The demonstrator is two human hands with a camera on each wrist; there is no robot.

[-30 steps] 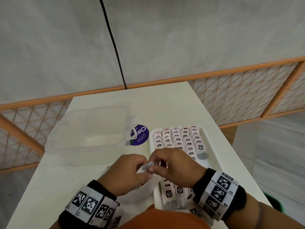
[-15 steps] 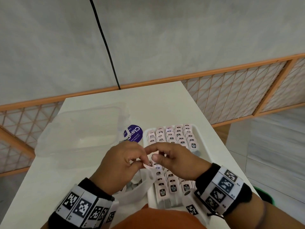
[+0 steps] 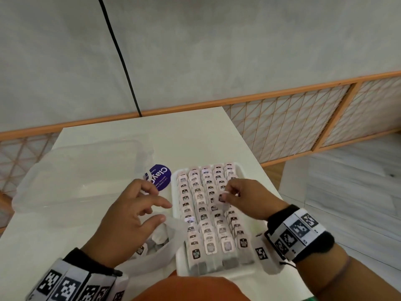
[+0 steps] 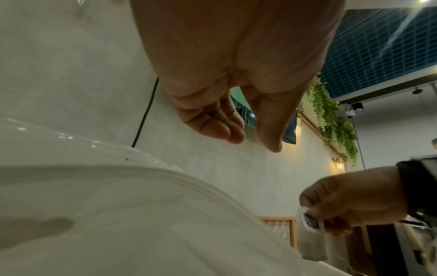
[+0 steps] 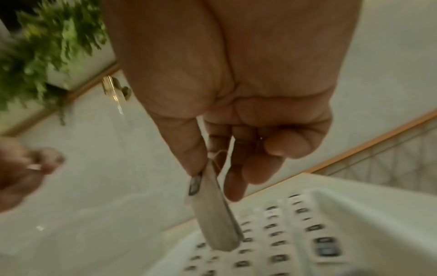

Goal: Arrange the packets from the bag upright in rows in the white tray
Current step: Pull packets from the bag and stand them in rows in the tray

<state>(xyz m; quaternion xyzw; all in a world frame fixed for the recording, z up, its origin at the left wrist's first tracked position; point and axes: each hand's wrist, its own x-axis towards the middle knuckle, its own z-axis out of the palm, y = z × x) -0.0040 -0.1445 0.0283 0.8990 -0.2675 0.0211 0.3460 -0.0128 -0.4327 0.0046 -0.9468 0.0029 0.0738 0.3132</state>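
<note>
The white tray (image 3: 176, 260) holds several rows of upright pink-tagged packets (image 3: 196, 216). My right hand (image 3: 233, 195) hovers over the tray's middle and pinches one packet (image 3: 221, 198) by its tag; the packet (image 5: 214, 216) hangs down above the rows (image 5: 276, 242), and shows as well in the left wrist view as a packet (image 4: 311, 223). My left hand (image 3: 152, 205) floats with loosely spread fingers above the translucent plastic bag (image 3: 171, 240), which lies left of the tray with more packets (image 3: 141, 249) inside. The left hand (image 4: 250, 134) holds nothing.
A clear plastic lid or box (image 3: 76, 177) lies at the table's left. A purple round sticker (image 3: 159, 177) sits between it and the tray. The table (image 3: 191, 137) ends at a wall with an orange lattice rail (image 3: 293, 127); its right edge drops to the floor.
The hands, joined over the bag a second ago, have parted. My right hand carried a packet right and forward over the tray; my left hand let go and spread its fingers.
</note>
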